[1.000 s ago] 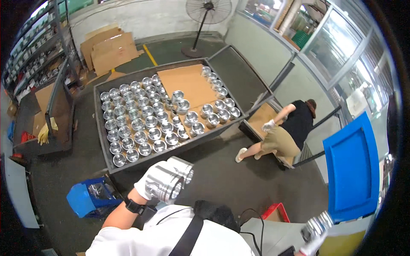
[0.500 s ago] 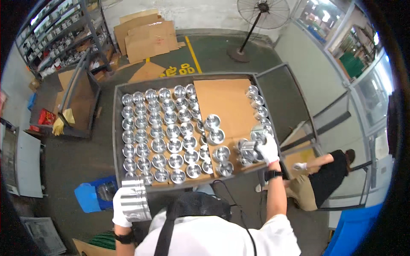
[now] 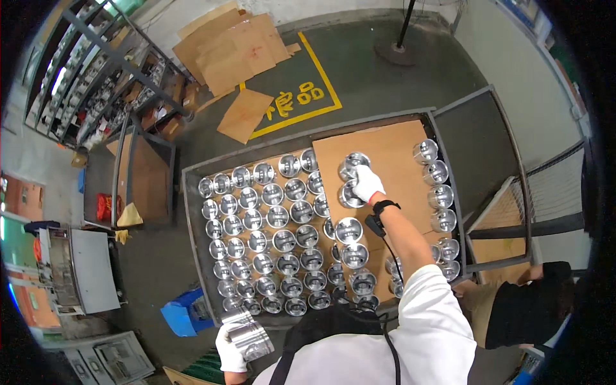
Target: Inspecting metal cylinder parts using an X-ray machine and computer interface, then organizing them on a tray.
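Note:
Shiny metal pistons stand in rows on cardboard inside a large metal-framed cart point(image 3: 192, 237). My right hand point(image 3: 368, 184), in a white glove, reaches over the cardboard sheet point(image 3: 398, 154). Its fingers are closed around a piston point(image 3: 350, 194), partly hidden by the hand, and another piston point(image 3: 354, 164) stands against its far side. Both are at the far end of a short row that includes a further piston point(image 3: 349, 231). Low at the left, outside the cart's near edge, my gloved left hand point(image 3: 230, 350) grips a large piston point(image 3: 249, 335), tilted on its side.
More pistons point(image 3: 441, 197) line the cart's right side. A blue bin point(image 3: 183, 314) sits on the floor at left. Beyond are a smaller cart point(image 3: 151, 173), shelving with metal parts point(image 3: 109, 77) and flattened cardboard point(image 3: 237, 51). Another person point(image 3: 523, 308) bends down at the right.
My right hand has moved from the cart's near right to the middle, where two pistons now stand at the row's far end. My left hand still holds its piston. The view has shifted.

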Available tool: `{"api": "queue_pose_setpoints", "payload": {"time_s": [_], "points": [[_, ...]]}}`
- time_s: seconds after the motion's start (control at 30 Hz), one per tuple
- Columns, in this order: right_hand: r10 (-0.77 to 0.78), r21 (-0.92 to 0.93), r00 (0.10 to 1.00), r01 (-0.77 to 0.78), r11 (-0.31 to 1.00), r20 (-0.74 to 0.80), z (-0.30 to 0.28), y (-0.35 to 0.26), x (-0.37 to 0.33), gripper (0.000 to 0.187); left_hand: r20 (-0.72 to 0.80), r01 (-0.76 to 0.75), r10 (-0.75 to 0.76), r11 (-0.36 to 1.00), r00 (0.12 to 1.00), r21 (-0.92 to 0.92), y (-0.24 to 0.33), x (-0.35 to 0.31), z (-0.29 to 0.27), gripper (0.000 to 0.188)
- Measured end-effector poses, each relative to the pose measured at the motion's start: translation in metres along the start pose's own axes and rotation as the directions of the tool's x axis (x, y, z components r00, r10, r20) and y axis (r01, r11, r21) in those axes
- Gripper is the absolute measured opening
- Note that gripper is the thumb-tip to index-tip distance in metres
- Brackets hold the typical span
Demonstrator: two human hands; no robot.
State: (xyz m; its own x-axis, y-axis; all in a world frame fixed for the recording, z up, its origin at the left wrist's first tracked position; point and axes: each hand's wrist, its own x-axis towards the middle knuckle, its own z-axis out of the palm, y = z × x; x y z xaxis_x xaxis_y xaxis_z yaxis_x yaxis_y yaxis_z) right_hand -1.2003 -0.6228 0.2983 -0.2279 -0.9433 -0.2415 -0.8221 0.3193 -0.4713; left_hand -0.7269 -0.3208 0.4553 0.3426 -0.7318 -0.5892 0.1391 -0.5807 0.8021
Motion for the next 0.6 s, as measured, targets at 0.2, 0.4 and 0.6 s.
{"api": "queue_pose_setpoints", "payload": {"time_s": [0.2,0.4,0.6], "points": [[-0.008,0.098,0.995,-0.001,0.995,0.096,0.067,-0.013,0.013,0.027,0.167,-0.220,0.168,0.905,0.971,0.363,0.024,0.055,0.032,0.031],[0.021,0.107,0.931,-0.064,0.992,0.365,0.067,0.008,0.015,0.043,0.553,-0.608,0.291,0.558,0.780,0.564,0.089,0.148,0.147,0.033],[-0.059,0.433,0.993,0.097,0.896,-0.102,-0.039,0.033,-0.031,0.056,0.792,-0.931,0.496,0.117,0.356,0.345,0.141,0.216,0.315,0.019]]}}
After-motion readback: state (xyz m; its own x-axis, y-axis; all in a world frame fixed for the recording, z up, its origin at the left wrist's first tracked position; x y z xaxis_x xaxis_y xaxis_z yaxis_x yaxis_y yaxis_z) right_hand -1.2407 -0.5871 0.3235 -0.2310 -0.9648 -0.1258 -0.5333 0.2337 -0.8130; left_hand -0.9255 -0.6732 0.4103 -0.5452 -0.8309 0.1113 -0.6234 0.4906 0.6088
